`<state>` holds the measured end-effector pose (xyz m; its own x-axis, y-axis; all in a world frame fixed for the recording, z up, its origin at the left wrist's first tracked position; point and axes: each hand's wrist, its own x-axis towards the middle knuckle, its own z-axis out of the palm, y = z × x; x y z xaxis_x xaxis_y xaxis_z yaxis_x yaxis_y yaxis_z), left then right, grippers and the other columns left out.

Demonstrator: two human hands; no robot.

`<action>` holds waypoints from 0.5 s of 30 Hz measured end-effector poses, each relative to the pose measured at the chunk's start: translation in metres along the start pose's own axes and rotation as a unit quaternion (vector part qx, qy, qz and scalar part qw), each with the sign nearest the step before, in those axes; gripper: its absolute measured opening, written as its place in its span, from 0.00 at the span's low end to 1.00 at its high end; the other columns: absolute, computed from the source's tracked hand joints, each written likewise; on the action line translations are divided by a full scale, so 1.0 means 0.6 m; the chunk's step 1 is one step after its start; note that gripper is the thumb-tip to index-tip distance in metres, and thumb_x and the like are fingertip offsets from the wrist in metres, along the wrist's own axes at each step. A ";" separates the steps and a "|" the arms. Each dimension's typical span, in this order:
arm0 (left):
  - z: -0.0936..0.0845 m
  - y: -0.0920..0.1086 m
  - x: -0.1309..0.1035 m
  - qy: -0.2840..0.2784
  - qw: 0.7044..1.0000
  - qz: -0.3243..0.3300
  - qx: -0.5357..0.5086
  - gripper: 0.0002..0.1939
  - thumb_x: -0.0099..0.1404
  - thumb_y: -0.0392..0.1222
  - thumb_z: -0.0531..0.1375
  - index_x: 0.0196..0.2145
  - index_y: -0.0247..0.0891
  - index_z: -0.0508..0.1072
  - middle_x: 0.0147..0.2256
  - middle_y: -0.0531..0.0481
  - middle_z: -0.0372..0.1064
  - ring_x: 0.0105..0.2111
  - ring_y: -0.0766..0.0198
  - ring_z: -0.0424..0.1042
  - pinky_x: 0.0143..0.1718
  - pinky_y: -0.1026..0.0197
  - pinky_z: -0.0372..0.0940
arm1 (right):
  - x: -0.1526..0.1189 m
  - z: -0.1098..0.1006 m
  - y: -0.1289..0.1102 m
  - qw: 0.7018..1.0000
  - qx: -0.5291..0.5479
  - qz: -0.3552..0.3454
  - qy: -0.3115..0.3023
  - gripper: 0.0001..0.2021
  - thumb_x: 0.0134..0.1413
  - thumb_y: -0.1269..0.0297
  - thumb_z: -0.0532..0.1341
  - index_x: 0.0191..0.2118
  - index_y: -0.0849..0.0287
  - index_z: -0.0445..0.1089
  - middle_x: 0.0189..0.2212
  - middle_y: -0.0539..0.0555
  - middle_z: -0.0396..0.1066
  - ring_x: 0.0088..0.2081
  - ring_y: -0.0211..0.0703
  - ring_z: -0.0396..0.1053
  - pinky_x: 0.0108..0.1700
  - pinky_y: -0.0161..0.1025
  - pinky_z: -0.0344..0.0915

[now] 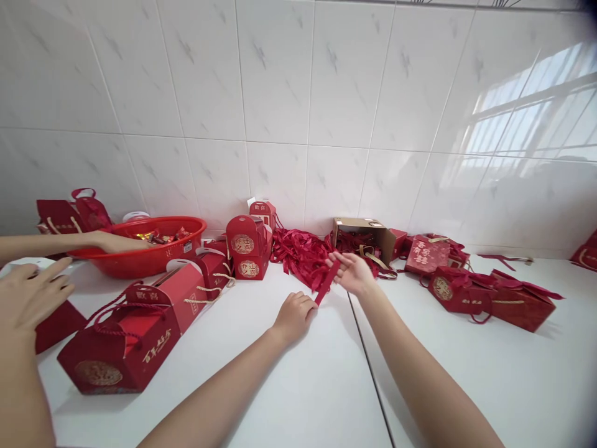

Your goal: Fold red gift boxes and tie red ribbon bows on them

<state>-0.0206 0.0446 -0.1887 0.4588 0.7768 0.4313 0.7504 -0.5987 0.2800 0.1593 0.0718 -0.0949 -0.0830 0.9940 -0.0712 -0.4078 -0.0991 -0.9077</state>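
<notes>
One red ribbon point(328, 284) is slanting above the worktop point(319, 379): your left grip point(293, 317) is pinching its lower end; your right grip point(356, 274), fingers partly spread, is touching its top, hold unclear. Nothing is being attached to it yet; a ribbon heap point(298, 249) is waiting behind.

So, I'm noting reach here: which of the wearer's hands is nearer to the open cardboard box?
Right. The right hand is just in front of the cardboard box; the left hand is farther off, toward the wearer and to the left.
</notes>
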 end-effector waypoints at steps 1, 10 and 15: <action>0.001 -0.002 0.001 -0.002 1.000 -0.014 0.002 0.12 0.65 0.34 0.52 0.34 0.40 0.76 0.35 0.48 0.77 0.39 0.56 0.70 0.44 0.52 0.61 | 0.003 -0.007 -0.018 1.000 0.012 -0.007 0.021 0.12 0.64 0.63 0.50 0.41 0.61 0.69 0.44 0.56 0.71 0.45 0.44 0.71 0.45 0.45 0.69; 0.001 -0.042 0.020 0.019 0.989 -0.140 0.034 0.14 0.63 0.32 0.52 0.36 0.39 0.77 0.38 0.44 0.76 0.41 0.50 0.70 0.44 0.47 0.61 | -0.063 -0.059 -0.154 0.973 0.141 -0.146 0.110 0.10 0.57 0.67 0.52 0.37 0.56 0.71 0.52 0.54 0.69 0.53 0.41 0.68 0.50 0.42 0.67; -0.027 -0.076 0.041 0.081 0.983 -0.163 0.021 0.11 0.63 0.36 0.55 0.37 0.43 0.78 0.40 0.49 0.76 0.44 0.55 0.70 0.50 0.50 0.61 | -0.101 -0.075 -0.175 0.919 0.087 -0.334 0.189 0.08 0.52 0.73 0.59 0.36 0.54 0.73 0.44 0.52 0.73 0.49 0.44 0.71 0.52 0.42 0.67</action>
<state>-0.0513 0.0879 -0.1772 0.1111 0.8824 0.4571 0.8653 -0.3121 0.3923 0.2482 0.0240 -0.0141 0.5471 0.7777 0.3095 -0.3945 0.5657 -0.7241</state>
